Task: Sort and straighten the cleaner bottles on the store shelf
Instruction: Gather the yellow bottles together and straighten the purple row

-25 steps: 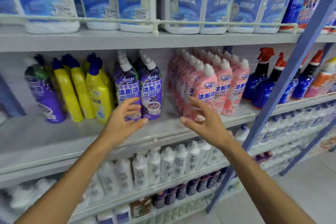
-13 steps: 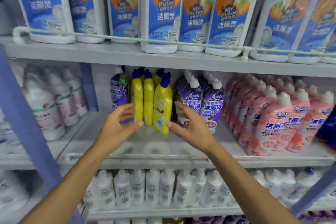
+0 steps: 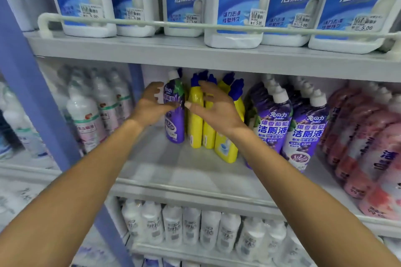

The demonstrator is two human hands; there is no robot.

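Note:
On the middle shelf (image 3: 186, 171) a lone purple bottle (image 3: 174, 123) stands upright at the far left, beside several yellow bottles with blue caps (image 3: 195, 123). My left hand (image 3: 152, 104) is spread just left of the purple bottle, its thumb reaching across the bottle's front. My right hand (image 3: 214, 106) hovers over the yellow bottles with fingers spread and thumb pointing at the purple bottle. Neither hand grips anything. To the right stand two rows of purple bottles with white caps (image 3: 303, 132), then pink bottles (image 3: 368, 147).
Large white bottles with blue labels (image 3: 238, 2) fill the top shelf behind a white rail (image 3: 195, 26). White bottles (image 3: 191, 225) line the shelf below. A blue upright post (image 3: 43, 115) stands at the left, with clear bottles (image 3: 86, 119) beyond it.
The view has shifted left and closer. Both hands have reached deeper into the shelf, from in front of the bottles up to the lone purple bottle and the yellow ones.

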